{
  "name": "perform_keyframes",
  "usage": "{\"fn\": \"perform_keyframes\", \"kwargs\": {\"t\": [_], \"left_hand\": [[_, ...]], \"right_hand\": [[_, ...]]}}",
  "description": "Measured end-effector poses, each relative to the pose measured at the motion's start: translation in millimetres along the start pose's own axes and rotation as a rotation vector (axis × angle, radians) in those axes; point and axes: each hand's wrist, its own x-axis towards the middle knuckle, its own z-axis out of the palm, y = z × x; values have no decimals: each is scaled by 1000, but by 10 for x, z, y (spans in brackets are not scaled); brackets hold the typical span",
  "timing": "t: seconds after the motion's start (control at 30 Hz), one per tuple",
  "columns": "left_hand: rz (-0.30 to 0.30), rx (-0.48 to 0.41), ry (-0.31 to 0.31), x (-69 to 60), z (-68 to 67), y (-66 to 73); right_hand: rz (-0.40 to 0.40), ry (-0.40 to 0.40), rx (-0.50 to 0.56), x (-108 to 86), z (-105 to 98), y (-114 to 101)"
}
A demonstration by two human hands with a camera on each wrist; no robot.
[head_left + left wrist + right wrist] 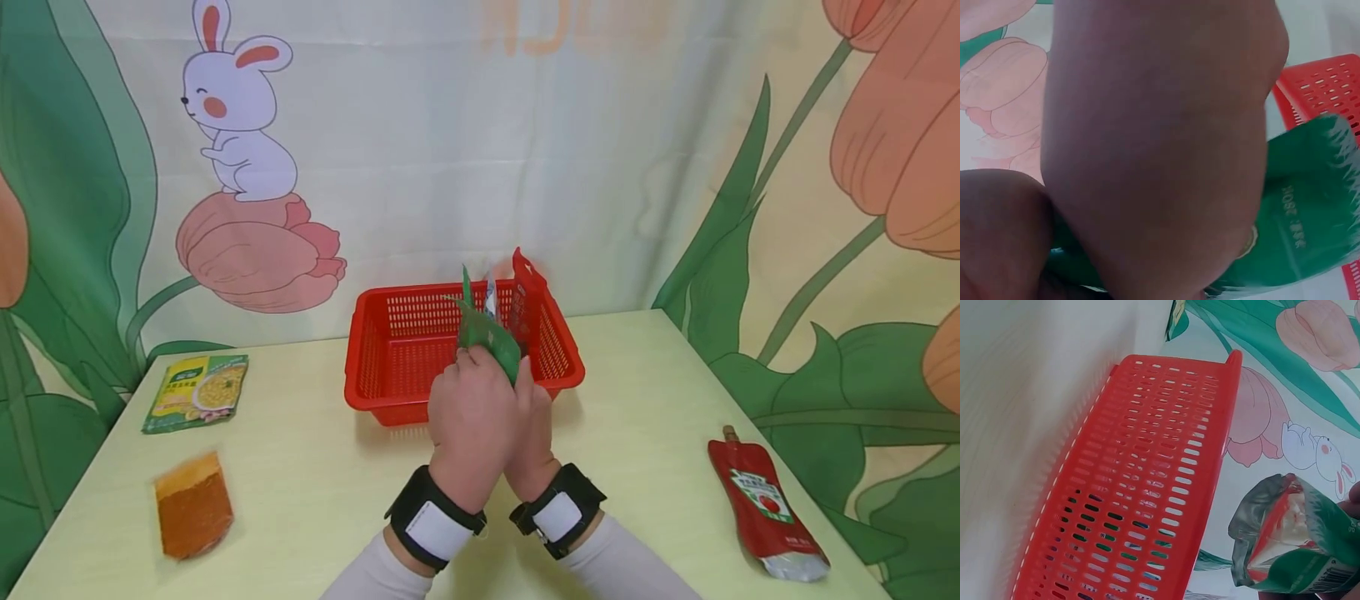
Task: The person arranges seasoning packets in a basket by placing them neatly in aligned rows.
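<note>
Over the front of a red plastic basket (pixel 363 403), my left hand (pixel 474 408) and right hand (pixel 536 429) come together on a green packet (pixel 491 337). Both grip it by its lower part, and the hands hide much of it. In the left wrist view, the green packet (pixel 1304 206) shows pale print and a jagged edge beside my hand (pixel 1160 144). The right wrist view shows the packet (pixel 1310 544) from below, with a barcode and a folded silvery end, outside the basket wall. Fingers (pixel 1352 501) touch it at the right edge.
Inside the basket, on its right side, stand a red packet (pixel 527 300), a white-blue packet (pixel 491 297) and another green packet (pixel 467 286). A yellow-green soup packet (pixel 197 392) and an orange-brown packet (pixel 193 504) lie left. A red ketchup pouch (pixel 765 504) lies right.
</note>
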Motion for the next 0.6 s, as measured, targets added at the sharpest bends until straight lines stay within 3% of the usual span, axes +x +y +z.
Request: {"fn": "perform_keyframes", "kwargs": {"t": [0.17, 0.3, 0.47, 0.6], "left_hand": [[-10, 29, -59, 27, -16, -7], [-23, -43, -78, 78, -21, -35], [-45, -98, -126, 205, -50, -101], [-60, -93, -166, 322, -93, -169]], "right_hand": [[-105, 13, -152, 4, 4, 12], [-101, -43, -174, 37, -21, -3], [-42, -246, -49, 116, -86, 26], [15, -443, 214, 202, -144, 192]]}}
